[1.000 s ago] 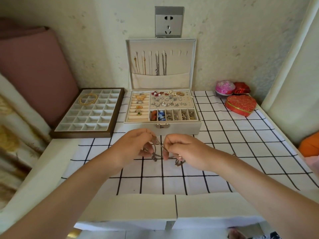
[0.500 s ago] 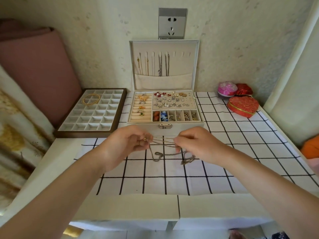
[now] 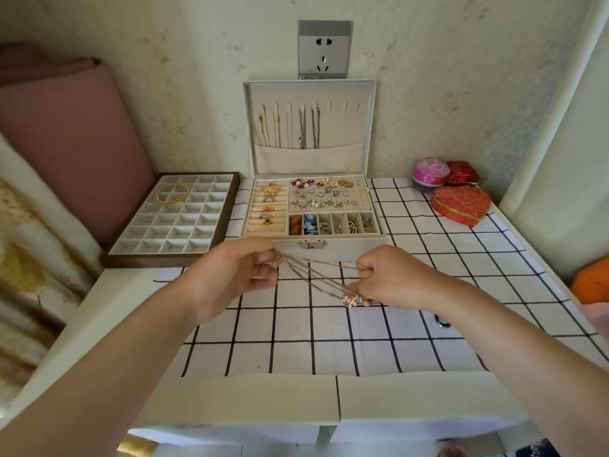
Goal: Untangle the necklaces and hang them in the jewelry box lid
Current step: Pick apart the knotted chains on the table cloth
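Nearest me, over the checked cloth of the table (image 3: 296,357), my left grip (image 3: 237,275) pinches one end of the necklaces (image 3: 313,270) between thumb and curled fingers. My right grip (image 3: 392,278), at three o'clock from it, is curled tight round the other end, with a small coloured pendant (image 3: 354,300) bunched under its lower fingers. Several thin chains run taut between the two, bunched at the left and fanning apart toward the right.

I judge them very light, limp and slippery, with fine links that would kink or snap under a hard pull. So I would take one strand by a fingertip pinch close to its clasp, never at the knot, and ease it out.

At twelve o'clock sits the jewelry box (image 3: 346,250), touching the cloth's far edge. Behind it the lid (image 3: 362,133) stands upright. Chains (image 3: 301,130) hang from its left and middle hooks, and the free hooks (image 3: 344,108) lie toward one o'clock.
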Demonstrator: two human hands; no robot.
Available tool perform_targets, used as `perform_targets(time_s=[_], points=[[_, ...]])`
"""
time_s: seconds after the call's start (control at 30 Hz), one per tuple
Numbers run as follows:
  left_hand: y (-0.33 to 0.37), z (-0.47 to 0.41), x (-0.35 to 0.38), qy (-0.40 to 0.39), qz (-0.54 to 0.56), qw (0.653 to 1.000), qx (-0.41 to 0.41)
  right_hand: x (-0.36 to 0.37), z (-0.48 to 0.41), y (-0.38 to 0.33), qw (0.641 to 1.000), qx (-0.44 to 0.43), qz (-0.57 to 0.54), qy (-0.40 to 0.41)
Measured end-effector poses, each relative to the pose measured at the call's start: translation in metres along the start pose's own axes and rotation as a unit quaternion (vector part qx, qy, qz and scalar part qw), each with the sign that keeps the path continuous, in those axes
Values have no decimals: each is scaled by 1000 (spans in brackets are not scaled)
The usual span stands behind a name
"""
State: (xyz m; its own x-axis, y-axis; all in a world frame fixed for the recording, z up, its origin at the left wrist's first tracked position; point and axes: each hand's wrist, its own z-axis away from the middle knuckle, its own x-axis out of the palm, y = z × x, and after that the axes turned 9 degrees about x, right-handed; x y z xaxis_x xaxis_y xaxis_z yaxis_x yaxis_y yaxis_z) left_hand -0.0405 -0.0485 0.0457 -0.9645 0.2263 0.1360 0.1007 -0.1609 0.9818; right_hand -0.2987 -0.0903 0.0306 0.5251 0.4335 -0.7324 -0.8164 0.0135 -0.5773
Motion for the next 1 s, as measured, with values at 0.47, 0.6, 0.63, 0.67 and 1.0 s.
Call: perform_targets(time_s=[0.47,0.6,0.63,0.67,1.0], points=[[-2,-6,19,15,226,974,26,-15,-1,8,997,-57,39,38],[-2,-7,12,13,119,993,12,-15,-1,12,995,-64,53,53],[-2,-7,10,11,93,996,5,-15,-1,13,995,-63,53,53],[-2,-7,8,4,68,998,-5,-14,-1,14,995,-62,57,52],[-10,-5,21,24,18,999,14,-17,1,27,990,-38,122,56]])
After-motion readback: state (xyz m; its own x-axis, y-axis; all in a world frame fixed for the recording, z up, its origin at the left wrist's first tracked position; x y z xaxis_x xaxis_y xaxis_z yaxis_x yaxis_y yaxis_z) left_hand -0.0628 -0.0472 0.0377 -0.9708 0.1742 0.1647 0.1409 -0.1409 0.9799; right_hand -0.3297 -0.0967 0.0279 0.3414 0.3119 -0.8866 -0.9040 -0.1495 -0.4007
